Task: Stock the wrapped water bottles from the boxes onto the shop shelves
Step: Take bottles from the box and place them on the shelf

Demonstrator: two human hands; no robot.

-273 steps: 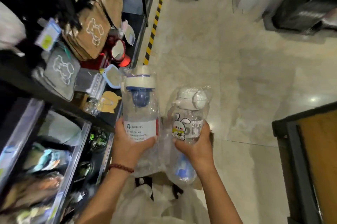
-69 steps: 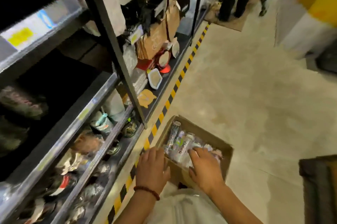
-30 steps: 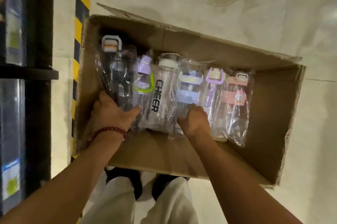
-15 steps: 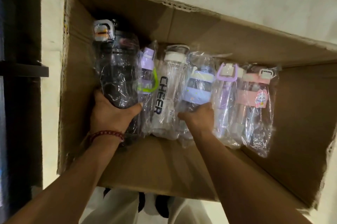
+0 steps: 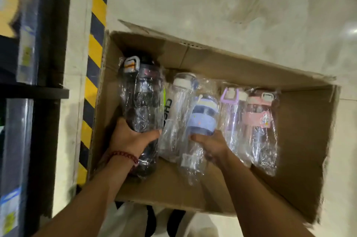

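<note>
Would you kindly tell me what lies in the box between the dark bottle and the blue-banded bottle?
In the head view, a clear bottle with a white cap lies between the dark bottle and the blue-banded bottle.

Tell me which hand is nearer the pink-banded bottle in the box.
Right. The right hand grips the blue-banded bottle, two bottles from the pink-banded bottle; the left hand holds the dark bottle at the far end.

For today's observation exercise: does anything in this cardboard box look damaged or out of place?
The cardboard box has a ragged, torn right edge. The wrapped bottles look intact; the left hand grips the dark bottle, the right hand the blue-banded bottle.
</note>
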